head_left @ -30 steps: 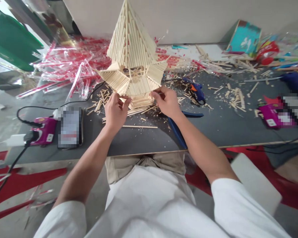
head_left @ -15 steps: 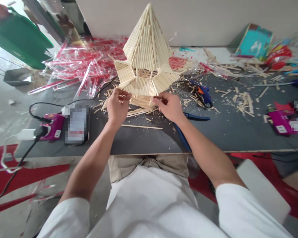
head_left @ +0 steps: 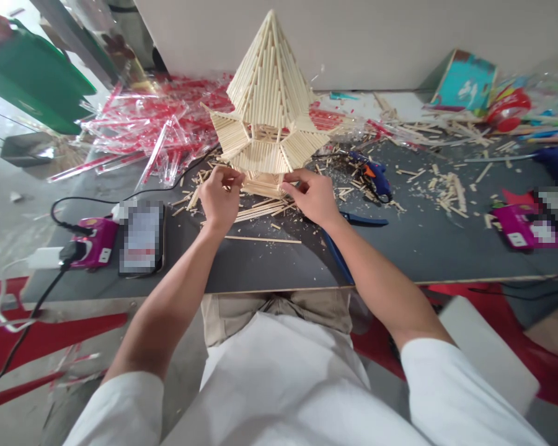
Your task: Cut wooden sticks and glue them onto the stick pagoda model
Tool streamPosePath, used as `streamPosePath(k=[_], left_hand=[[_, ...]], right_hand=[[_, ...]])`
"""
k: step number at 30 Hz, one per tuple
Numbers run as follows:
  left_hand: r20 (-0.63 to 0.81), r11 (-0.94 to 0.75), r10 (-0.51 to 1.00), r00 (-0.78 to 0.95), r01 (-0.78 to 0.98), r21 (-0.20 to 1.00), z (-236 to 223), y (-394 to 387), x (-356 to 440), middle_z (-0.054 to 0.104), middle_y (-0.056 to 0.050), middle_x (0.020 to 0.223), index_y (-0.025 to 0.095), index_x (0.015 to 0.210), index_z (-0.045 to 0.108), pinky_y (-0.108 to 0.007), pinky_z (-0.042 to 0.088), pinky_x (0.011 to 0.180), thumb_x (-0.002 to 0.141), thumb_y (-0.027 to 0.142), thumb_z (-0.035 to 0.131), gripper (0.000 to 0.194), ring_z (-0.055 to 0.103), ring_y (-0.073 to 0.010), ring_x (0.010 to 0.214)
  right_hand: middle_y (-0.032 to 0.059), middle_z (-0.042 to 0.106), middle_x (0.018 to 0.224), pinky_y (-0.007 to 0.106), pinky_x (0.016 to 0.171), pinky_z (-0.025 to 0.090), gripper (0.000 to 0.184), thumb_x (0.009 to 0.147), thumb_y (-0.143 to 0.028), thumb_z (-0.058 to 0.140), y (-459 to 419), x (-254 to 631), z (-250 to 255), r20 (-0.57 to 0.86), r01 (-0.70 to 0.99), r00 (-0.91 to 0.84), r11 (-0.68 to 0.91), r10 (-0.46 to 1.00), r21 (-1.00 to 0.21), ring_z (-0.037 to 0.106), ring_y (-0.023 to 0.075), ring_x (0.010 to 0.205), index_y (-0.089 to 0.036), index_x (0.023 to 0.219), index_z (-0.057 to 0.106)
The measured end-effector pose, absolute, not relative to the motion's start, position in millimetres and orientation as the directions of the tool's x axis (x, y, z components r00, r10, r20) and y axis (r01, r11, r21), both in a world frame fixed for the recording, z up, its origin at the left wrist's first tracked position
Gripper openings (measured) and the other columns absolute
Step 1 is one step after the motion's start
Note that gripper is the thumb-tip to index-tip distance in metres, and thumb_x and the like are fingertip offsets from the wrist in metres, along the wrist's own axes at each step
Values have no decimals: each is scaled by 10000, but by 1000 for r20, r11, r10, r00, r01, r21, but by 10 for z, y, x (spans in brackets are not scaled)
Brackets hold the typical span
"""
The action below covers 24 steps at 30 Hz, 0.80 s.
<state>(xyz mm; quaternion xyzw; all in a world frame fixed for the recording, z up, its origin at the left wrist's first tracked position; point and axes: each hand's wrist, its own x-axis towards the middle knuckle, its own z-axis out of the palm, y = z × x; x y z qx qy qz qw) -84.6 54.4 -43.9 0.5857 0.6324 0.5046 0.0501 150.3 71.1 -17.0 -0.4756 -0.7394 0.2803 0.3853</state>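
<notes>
A model tower (head_left: 267,87) built of thin wooden sticks stands upright on the table, with a pointed roof above and flared panels lower down. At its lower left, my left hand (head_left: 221,195) is closed, thumb and fingers pinched against the base. My right hand (head_left: 314,195) grips the base's lower right corner in the same way. The fingertips partly hide what they hold. Loose sticks (head_left: 265,210) lie just in front of the base, and one single stick (head_left: 263,239) lies nearer to me.
Blue-handled pliers (head_left: 337,254) lie by my right forearm. Beyond them is a blue glue gun (head_left: 374,176) among stick scraps. Red-and-clear plastic wrappers (head_left: 162,130) are heaped at the left. A phone (head_left: 142,238) and a purple power socket (head_left: 95,241) sit at the left.
The view has shifted slightly, so the scene sits a little further left. The tower appears turned very slightly, with both hands still at its base.
</notes>
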Motion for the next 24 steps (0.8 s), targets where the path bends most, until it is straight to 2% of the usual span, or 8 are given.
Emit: streamPosePath(k=[4, 7, 12, 14, 17, 20, 24], left_hand=[[542, -156, 751, -377, 697, 700, -414, 586, -897, 762, 7, 846, 221, 906, 683, -254, 531, 686, 905, 295, 697, 75, 710, -122, 694], [550, -161, 745, -378, 698, 698, -330, 477, -905, 759, 8, 837, 223, 915, 699, -262, 538, 697, 913, 325, 703, 102, 705, -125, 688], [571, -238, 760, -312, 684, 690, -204, 167, -803, 753, 26, 783, 233, 940, 723, -251, 552, 681, 953, 345, 663, 128, 704, -116, 652], [574, -294, 785, -231, 677, 674, -188, 89, -752, 764, 27, 785, 234, 901, 741, -250, 553, 671, 941, 326, 675, 120, 709, -119, 658], [562, -373, 823, -84, 668, 645, -188, 51, -699, 794, 17, 860, 238, 883, 772, -255, 564, 726, 943, 286, 660, 135, 737, -136, 773], [516, -374, 857, -16, 669, 642, -198, 61, -688, 804, 19, 894, 240, 902, 788, -253, 557, 768, 947, 244, 627, 167, 735, -135, 804], [431, -329, 902, 17, 676, 660, -210, 80, -712, 803, 12, 896, 230, 917, 780, -259, 550, 763, 948, 243, 592, 191, 732, -146, 792]], right_hand=[[47, 796, 1136, 399, 769, 580, 327, 928, -449, 686, 689, 1507, -94, 283, 477, -432, 484, 856, -734, 662, 174, 614, -266, 1186, 765], [51, 798, 1111, 403, 777, 576, 273, 935, -405, 684, 670, 1607, -45, 312, 493, -484, 549, 818, -675, 673, 183, 650, -247, 1135, 782], [65, 799, 931, 371, 756, 571, 217, 925, -345, 679, 787, 1992, -8, 379, 597, -309, 489, 872, -637, 688, 197, 698, -199, 1039, 791], [77, 795, 900, 368, 756, 571, 196, 902, -322, 696, 875, 2155, -25, 399, 636, -202, 430, 894, -641, 695, 208, 714, -187, 1006, 791], [89, 787, 857, 375, 763, 572, 165, 882, -306, 706, 972, 2282, -87, 424, 670, -79, 363, 902, -648, 700, 223, 726, -175, 944, 785], [86, 785, 851, 367, 748, 569, 165, 888, -313, 692, 971, 2217, -162, 425, 663, -82, 368, 901, -652, 692, 213, 701, -177, 929, 777], [60, 786, 859, 364, 768, 573, 184, 912, -334, 655, 887, 2017, -228, 388, 633, -211, 428, 897, -646, 685, 194, 685, -200, 950, 775]])
